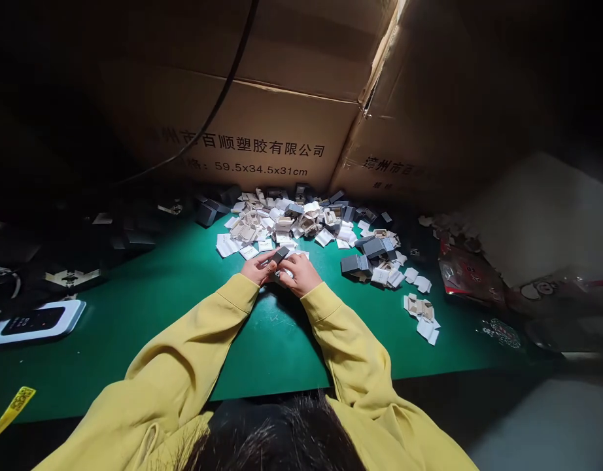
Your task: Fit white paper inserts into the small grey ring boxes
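Both my hands meet over the green table [174, 294], in yellow sleeves. My left hand [258, 267] and my right hand [298, 271] are closed together around a small dark grey box [280, 254], held just above the mat. A bit of white card shows under my right fingers. Right behind my hands lies a heap of small white and tan folded card pieces [282, 222], mixed with dark grey boxes.
Finished grey boxes [367, 255] and loose white cards [422, 317] lie to the right. Large cardboard cartons [262, 131] wall off the back. A white device with a dark screen [36, 320] rests at the left. A red packet [461, 275] lies at the right.
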